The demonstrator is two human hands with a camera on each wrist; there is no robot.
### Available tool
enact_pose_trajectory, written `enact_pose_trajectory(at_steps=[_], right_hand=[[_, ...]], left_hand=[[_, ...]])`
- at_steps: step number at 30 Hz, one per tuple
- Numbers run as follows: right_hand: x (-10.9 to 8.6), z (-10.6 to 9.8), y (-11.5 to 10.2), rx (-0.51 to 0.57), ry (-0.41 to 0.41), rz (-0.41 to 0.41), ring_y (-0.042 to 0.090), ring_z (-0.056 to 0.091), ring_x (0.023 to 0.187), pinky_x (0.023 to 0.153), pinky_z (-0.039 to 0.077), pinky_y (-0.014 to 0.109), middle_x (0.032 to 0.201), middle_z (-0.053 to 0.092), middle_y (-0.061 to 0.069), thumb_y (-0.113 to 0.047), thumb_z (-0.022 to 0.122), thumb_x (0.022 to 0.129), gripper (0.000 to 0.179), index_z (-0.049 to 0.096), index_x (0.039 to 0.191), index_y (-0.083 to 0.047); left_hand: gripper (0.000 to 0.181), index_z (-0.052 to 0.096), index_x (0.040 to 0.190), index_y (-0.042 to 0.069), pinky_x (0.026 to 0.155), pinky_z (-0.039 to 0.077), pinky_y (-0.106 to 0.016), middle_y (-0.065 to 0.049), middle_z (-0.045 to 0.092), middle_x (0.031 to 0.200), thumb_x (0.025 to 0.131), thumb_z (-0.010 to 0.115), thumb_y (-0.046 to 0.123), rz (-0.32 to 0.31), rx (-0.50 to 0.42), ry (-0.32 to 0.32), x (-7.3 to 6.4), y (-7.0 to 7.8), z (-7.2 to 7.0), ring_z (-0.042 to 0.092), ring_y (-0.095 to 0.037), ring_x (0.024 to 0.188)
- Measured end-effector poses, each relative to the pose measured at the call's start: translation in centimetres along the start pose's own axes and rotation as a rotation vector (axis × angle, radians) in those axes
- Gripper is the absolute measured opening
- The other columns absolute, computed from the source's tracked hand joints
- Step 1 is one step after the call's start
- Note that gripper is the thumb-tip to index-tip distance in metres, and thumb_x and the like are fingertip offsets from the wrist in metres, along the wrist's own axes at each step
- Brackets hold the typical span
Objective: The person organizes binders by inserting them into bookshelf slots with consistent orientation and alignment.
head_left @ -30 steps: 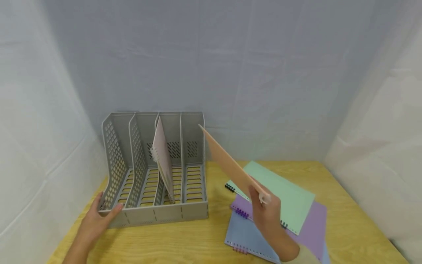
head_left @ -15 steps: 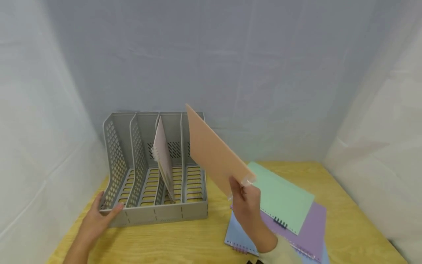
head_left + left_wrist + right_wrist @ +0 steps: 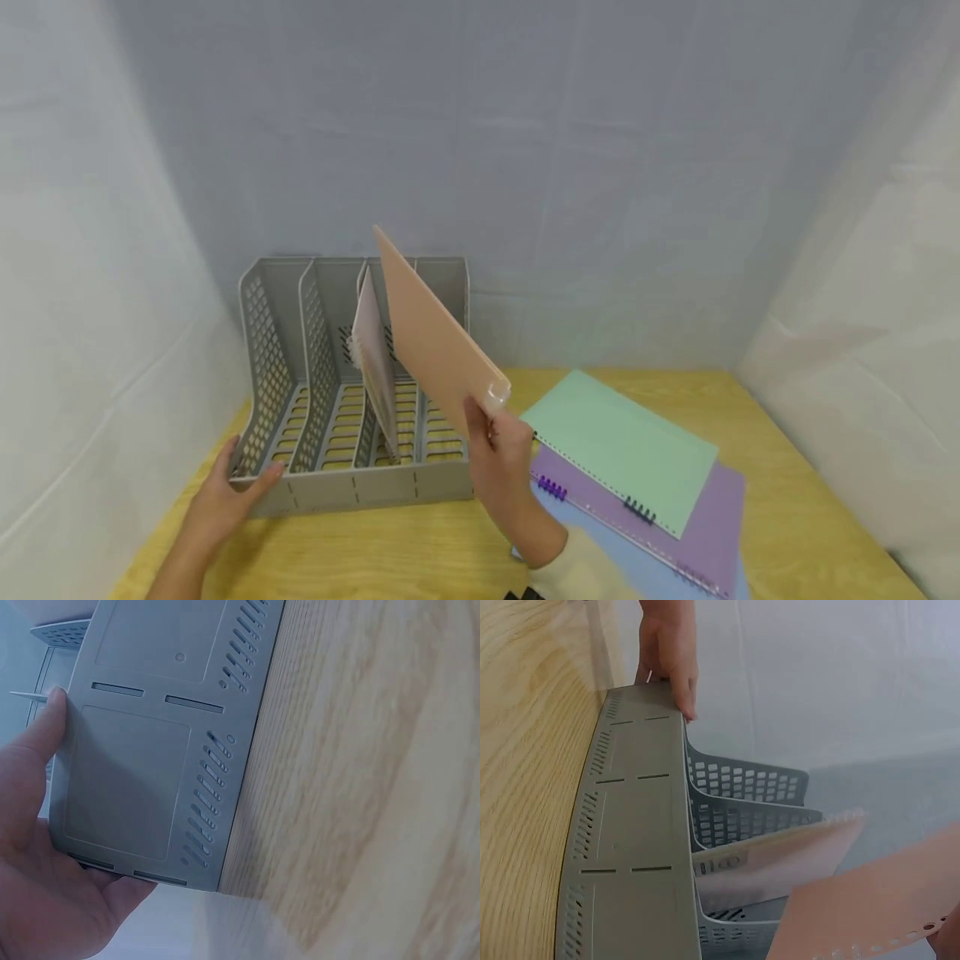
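Note:
My left hand (image 3: 213, 508) grips the front left corner of a grey file rack (image 3: 322, 492), thumb over the front edge and fingers round the side. The left wrist view shows that thumb on top of the rack's front wall (image 3: 127, 780). My right hand (image 3: 506, 467) pinches a peach spiral notebook (image 3: 431, 333) by its lower near corner. This notebook is tilted in the air and overlaps the rack's right compartments in the head view. A pale pink spiral notebook (image 3: 372, 350) leans upright in the third compartment from the left, left of the peach one.
Right of the rack, a mint green notebook (image 3: 622, 442) lies over a purple notebook (image 3: 723, 508), with a blue notebook (image 3: 622, 546) beneath. All rest on the wooden table (image 3: 360, 542). White sheeting (image 3: 637, 183) hangs behind and at both sides.
My right hand has carried the peach notebook leftward from above the notebook pile to the rack, turning its broad face more into view. My left hand keeps its hold on the rack.

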State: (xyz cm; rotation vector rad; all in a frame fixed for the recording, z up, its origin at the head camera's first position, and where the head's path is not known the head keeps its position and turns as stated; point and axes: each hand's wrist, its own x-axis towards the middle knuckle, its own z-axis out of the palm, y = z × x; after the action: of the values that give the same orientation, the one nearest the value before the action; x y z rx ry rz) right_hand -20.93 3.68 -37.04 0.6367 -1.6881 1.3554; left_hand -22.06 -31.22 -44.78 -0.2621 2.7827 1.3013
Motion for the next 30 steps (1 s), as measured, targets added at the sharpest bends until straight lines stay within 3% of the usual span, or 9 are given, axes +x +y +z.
enact_pose_trajectory(at_steps=[4, 7, 12, 17, 22, 30], right_hand=[[-0.1, 1.7, -0.3, -0.017, 0.023, 0.005, 0.016, 0.062, 0.064, 0.051, 0.052, 0.021, 0.074, 0.069, 0.016, 0.007, 0.059, 0.091, 0.013, 0.064, 0.079, 0.005], [0.1, 3.0, -0.6, 0.049, 0.031, 0.040, 0.010, 0.052, 0.058, 0.048, 0.046, 0.021, 0.061, 0.057, 0.013, 0.007, 0.057, 0.093, 0.022, 0.057, 0.071, 0.003], [0.6, 4.8, -1.3, 0.156, 0.055, 0.152, 0.012, 0.054, 0.063, 0.054, 0.051, 0.025, 0.067, 0.060, 0.018, 0.003, 0.054, 0.096, 0.020, 0.060, 0.078, 0.008], [1.4, 6.2, -1.9, 0.141, 0.032, 0.241, 0.019, 0.059, 0.070, 0.060, 0.054, 0.030, 0.077, 0.063, 0.019, -0.007, 0.052, 0.100, 0.027, 0.056, 0.078, 0.007], [2.1, 7.0, -2.2, 0.130, -0.026, 0.227, 0.019, 0.058, 0.071, 0.060, 0.051, 0.026, 0.079, 0.062, 0.021, -0.010, 0.050, 0.102, 0.028, 0.054, 0.079, 0.005], [2.8, 8.0, -2.2, 0.149, -0.090, 0.199, 0.027, 0.063, 0.080, 0.067, 0.054, 0.030, 0.096, 0.067, 0.023, -0.012, 0.046, 0.104, 0.025, 0.063, 0.106, 0.006]], left_hand=[[0.105, -0.020, 0.151, 0.008, 0.106, 0.014, -0.074, -0.039, -0.003, 0.152, 0.094, 0.053, 0.056, 0.002, -0.026, 0.005, -0.2, 0.1, 0.0, 0.007, -0.063, 0.135], [0.105, -0.020, 0.151, 0.008, 0.106, 0.014, -0.074, -0.039, -0.002, 0.152, 0.094, 0.054, 0.055, 0.009, -0.042, 0.008, -0.2, 0.0, 0.1, 0.007, -0.063, 0.135], [0.105, -0.020, 0.151, 0.008, 0.106, 0.014, -0.074, -0.039, -0.002, 0.152, 0.094, 0.054, 0.056, 0.010, -0.034, 0.004, -0.1, -0.1, 0.1, 0.007, -0.063, 0.135], [0.105, -0.020, 0.151, 0.008, 0.106, 0.014, -0.074, -0.039, -0.002, 0.152, 0.094, 0.053, 0.057, 0.003, -0.020, 0.002, 0.0, -0.2, 0.2, 0.007, -0.063, 0.135], [0.105, -0.019, 0.151, 0.007, 0.106, 0.015, -0.073, -0.039, 0.000, 0.152, 0.094, 0.052, 0.059, -0.003, 0.004, 0.007, 0.2, -0.2, 0.2, 0.008, -0.063, 0.135], [0.104, -0.019, 0.151, 0.007, 0.106, 0.015, -0.073, -0.040, 0.000, 0.151, 0.094, 0.051, 0.059, -0.015, 0.016, 0.007, 0.0, -0.1, 0.0, 0.009, -0.064, 0.134]])
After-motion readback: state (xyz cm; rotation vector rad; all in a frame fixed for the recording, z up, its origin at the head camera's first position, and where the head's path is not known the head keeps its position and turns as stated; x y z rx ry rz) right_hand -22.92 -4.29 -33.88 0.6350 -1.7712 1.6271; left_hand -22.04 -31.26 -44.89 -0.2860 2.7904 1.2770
